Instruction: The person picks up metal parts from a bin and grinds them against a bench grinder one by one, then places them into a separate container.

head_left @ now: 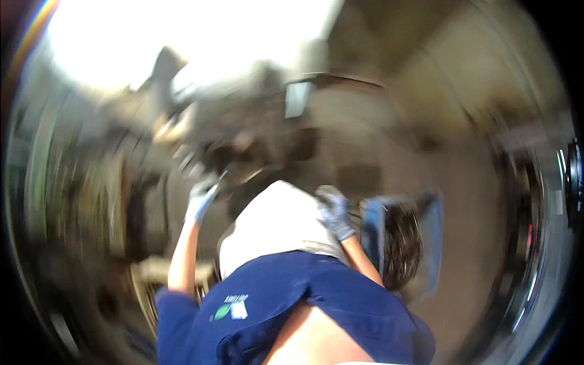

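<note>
My left hand, in a pale blue and white glove, reaches forward at the left of my lap. Its fingers look closed, and a thin short thing sticks out past the fingertips; blur hides what it is. On the other side, my right hand, in a grey and blue glove, is beside the off-white cloth over my lap. Its fingers are smeared by motion, so their hold cannot be made out. Close to that hand stands a blue crate with many dark, thin pieces in it.
Ahead of me lies a blurred, dark cluttered work area. A pale upright piece shows beyond it. At my left is a slatted, light-coloured frame. Brown floor extends to the right, toward dark shelving or machinery.
</note>
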A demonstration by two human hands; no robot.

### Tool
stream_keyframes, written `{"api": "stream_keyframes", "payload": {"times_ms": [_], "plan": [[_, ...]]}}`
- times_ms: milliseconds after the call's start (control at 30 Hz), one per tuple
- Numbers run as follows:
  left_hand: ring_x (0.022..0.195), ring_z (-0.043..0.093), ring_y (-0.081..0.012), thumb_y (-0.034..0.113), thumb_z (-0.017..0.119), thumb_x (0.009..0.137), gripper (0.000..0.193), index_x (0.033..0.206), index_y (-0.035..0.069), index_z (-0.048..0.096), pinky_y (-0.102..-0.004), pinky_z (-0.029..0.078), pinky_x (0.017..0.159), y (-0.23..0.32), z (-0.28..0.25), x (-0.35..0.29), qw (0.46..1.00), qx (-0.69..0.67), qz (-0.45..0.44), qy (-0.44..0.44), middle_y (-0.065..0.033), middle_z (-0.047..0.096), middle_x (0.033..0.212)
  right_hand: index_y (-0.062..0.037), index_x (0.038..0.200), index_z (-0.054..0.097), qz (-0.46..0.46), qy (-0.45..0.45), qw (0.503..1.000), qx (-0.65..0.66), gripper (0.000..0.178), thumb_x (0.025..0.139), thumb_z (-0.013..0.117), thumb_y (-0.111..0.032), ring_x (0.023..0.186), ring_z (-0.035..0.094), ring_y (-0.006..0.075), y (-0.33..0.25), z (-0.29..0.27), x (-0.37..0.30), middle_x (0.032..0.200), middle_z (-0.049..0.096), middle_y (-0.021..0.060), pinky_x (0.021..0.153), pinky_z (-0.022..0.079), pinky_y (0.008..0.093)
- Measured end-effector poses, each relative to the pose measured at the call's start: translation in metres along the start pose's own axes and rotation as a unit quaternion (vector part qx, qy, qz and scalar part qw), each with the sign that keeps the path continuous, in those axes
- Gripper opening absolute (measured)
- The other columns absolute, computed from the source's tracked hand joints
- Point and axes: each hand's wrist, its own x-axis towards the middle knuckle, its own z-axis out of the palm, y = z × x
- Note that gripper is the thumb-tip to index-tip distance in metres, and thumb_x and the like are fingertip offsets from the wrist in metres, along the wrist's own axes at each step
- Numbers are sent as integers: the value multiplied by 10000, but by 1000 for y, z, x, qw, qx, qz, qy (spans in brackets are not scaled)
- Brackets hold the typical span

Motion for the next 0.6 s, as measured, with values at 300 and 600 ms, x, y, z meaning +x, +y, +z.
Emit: {"api": "stream_keyframes", "payload": {"times_ms": [300, 600], "plan": [[602, 624, -127, 120, 633, 852, 244, 1051, -21, 627, -240, 516, 563, -29, -132, -268, 887, -13, -146, 437, -43, 637, 773, 86, 960, 632, 72, -228, 948, 212, 159, 868, 590, -37, 830, 600, 157, 39, 90, 7, 962, 633, 120, 763, 516, 274], [694, 615, -120, -17, 582, 786, 293, 1077, -20, 616, -266, 500, 630, -102, -120, -452, 710, -143, -128, 678, -96, 665, 929, 77, 964, 625, 130, -376, 904, 158, 218, 891, 595, -126, 817, 586, 149, 24, 116, 30, 939, 623, 108, 768, 519, 274]]}}
